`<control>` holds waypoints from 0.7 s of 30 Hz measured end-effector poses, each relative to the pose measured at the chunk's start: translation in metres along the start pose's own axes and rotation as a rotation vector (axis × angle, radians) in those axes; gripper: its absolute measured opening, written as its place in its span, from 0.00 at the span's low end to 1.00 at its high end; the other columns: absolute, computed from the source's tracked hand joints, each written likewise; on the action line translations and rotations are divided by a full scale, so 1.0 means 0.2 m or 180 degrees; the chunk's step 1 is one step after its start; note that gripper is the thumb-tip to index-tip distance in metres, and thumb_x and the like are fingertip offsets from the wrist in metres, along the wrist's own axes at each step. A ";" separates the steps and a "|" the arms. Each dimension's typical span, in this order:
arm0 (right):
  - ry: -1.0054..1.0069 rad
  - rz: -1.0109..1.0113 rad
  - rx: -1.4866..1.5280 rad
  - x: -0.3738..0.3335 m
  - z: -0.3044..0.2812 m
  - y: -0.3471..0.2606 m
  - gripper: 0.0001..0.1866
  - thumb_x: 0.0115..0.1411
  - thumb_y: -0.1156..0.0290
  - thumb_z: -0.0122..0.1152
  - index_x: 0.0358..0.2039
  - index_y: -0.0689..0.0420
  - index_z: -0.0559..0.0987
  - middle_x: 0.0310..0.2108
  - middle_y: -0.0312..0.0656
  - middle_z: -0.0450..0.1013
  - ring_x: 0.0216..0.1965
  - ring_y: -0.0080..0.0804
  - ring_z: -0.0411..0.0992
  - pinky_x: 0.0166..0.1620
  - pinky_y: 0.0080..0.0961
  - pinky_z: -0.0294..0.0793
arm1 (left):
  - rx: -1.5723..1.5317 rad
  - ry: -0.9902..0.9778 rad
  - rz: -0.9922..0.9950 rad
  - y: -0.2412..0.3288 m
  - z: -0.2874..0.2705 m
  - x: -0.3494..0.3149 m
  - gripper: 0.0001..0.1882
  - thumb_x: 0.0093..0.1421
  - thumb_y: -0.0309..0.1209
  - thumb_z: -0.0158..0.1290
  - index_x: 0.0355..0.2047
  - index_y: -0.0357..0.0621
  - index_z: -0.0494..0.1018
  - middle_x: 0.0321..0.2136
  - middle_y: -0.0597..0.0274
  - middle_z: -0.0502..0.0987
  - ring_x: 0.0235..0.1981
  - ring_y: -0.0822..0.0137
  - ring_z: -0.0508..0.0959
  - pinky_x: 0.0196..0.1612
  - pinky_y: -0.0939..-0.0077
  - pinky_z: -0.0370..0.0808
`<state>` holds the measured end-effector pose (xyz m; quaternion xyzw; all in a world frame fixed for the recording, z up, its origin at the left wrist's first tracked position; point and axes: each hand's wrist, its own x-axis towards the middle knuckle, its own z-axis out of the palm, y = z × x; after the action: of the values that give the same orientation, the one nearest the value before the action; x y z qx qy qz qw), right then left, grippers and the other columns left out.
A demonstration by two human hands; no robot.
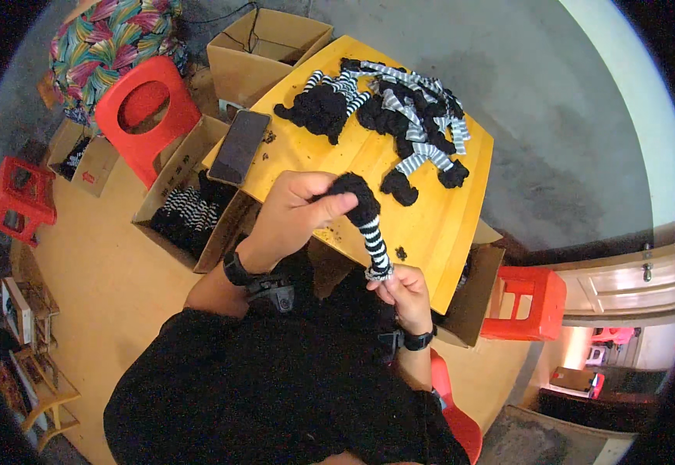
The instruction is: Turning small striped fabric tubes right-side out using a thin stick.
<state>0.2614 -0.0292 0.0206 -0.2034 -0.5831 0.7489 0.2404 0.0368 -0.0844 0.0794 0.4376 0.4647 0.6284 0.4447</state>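
Observation:
My left hand (295,211) pinches the black fuzzy end of a sock-like knit piece (367,219) with a black-and-white striped shaft. My right hand (403,291) grips its lower striped end, so the piece is stretched between both hands above the near edge of a yellow table (422,225). A pile of similar black and striped pieces (391,108) lies at the far side of the table.
A dark phone (239,146) lies on the table's left corner. Open cardboard boxes stand around: one with striped pieces (186,205) at the left, another (264,46) behind. A red chair (147,112) and red stools (527,304) (19,198) are nearby.

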 end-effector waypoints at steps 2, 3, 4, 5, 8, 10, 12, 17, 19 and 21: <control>0.0015 -0.0042 -0.0497 -0.03 -0.03 0.00 0.17 0.61 0.64 0.46 0.26 0.66 0.75 0.11 0.28 0.57 0.14 0.14 0.51 0.18 0.14 0.49 | -0.0694 0.0260 0.0235 -0.03 -0.03 0.00 0.09 0.54 0.29 0.53 0.22 0.35 0.72 0.15 0.76 0.65 0.18 0.83 0.62 0.20 0.84 0.59; 0.0091 0.0078 -0.0468 -0.04 -0.03 -0.01 0.20 0.60 0.61 0.48 0.24 0.67 0.75 0.10 0.31 0.59 0.13 0.15 0.51 0.18 0.15 0.48 | -0.0635 0.0280 0.0279 -0.03 -0.05 0.01 0.07 0.54 0.27 0.53 0.24 0.35 0.73 0.17 0.75 0.68 0.20 0.84 0.64 0.22 0.87 0.60; 0.0086 0.0072 -0.0478 -0.03 -0.02 -0.02 0.20 0.60 0.61 0.48 0.24 0.67 0.75 0.10 0.31 0.59 0.13 0.15 0.51 0.18 0.15 0.48 | -0.0638 0.0282 0.0291 -0.02 -0.04 0.01 0.07 0.54 0.27 0.53 0.24 0.35 0.73 0.17 0.75 0.68 0.20 0.84 0.64 0.22 0.87 0.60; 0.0177 0.0060 -0.0469 -0.04 -0.01 -0.01 0.20 0.60 0.61 0.48 0.24 0.67 0.75 0.11 0.31 0.59 0.13 0.15 0.51 0.19 0.15 0.48 | -0.0560 0.0297 0.0256 -0.01 -0.02 0.00 0.06 0.53 0.26 0.54 0.24 0.35 0.73 0.18 0.75 0.69 0.21 0.84 0.65 0.23 0.87 0.61; 0.0194 -0.0033 -0.0503 -0.03 -0.01 0.00 0.20 0.60 0.61 0.48 0.24 0.67 0.75 0.11 0.31 0.60 0.13 0.15 0.51 0.19 0.15 0.48 | -0.0330 0.0252 0.0301 0.00 -0.01 -0.01 0.05 0.51 0.25 0.55 0.25 0.35 0.74 0.20 0.74 0.71 0.23 0.85 0.66 0.24 0.88 0.62; 0.0101 -0.0075 -0.0530 -0.04 0.00 0.00 0.19 0.60 0.62 0.48 0.25 0.67 0.75 0.12 0.31 0.61 0.13 0.15 0.52 0.19 0.15 0.48 | -0.0179 0.0189 0.0373 -0.01 -0.02 -0.02 0.05 0.50 0.24 0.56 0.25 0.34 0.74 0.20 0.75 0.71 0.23 0.85 0.66 0.25 0.88 0.63; 0.0067 -0.0068 -0.0464 -0.05 -0.01 0.01 0.18 0.60 0.63 0.48 0.25 0.68 0.75 0.13 0.32 0.63 0.13 0.15 0.52 0.19 0.15 0.49 | -0.0165 -0.0022 0.0186 -0.01 -0.03 -0.01 0.06 0.49 0.24 0.57 0.26 0.34 0.75 0.21 0.73 0.73 0.24 0.83 0.68 0.26 0.88 0.65; 0.0081 -0.0115 -0.0380 -0.07 -0.01 -0.01 0.16 0.60 0.66 0.48 0.26 0.68 0.75 0.14 0.33 0.64 0.13 0.16 0.53 0.19 0.15 0.49 | -0.0180 -0.0100 0.0239 0.05 -0.01 -0.02 0.06 0.48 0.23 0.58 0.26 0.34 0.75 0.22 0.71 0.74 0.24 0.82 0.69 0.26 0.86 0.65; 0.0097 -0.0160 -0.0428 -0.07 0.00 -0.01 0.16 0.60 0.66 0.48 0.26 0.68 0.75 0.14 0.33 0.64 0.14 0.16 0.53 0.18 0.15 0.49 | -0.0089 -0.0092 0.0273 0.05 -0.01 -0.03 0.05 0.47 0.23 0.58 0.26 0.34 0.75 0.22 0.70 0.74 0.24 0.82 0.69 0.26 0.86 0.65; 0.0131 -0.0207 -0.0464 -0.08 0.01 -0.02 0.16 0.60 0.67 0.47 0.27 0.68 0.75 0.14 0.33 0.64 0.14 0.16 0.53 0.18 0.15 0.49 | 0.0217 -0.0096 0.0504 0.04 0.00 -0.04 0.07 0.46 0.23 0.59 0.26 0.34 0.75 0.20 0.68 0.74 0.22 0.81 0.69 0.24 0.85 0.64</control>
<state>0.2737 -0.0403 0.0245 -0.2167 -0.6373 0.6919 0.2610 0.0371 -0.0929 0.0865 0.4972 0.4430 0.6388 0.3853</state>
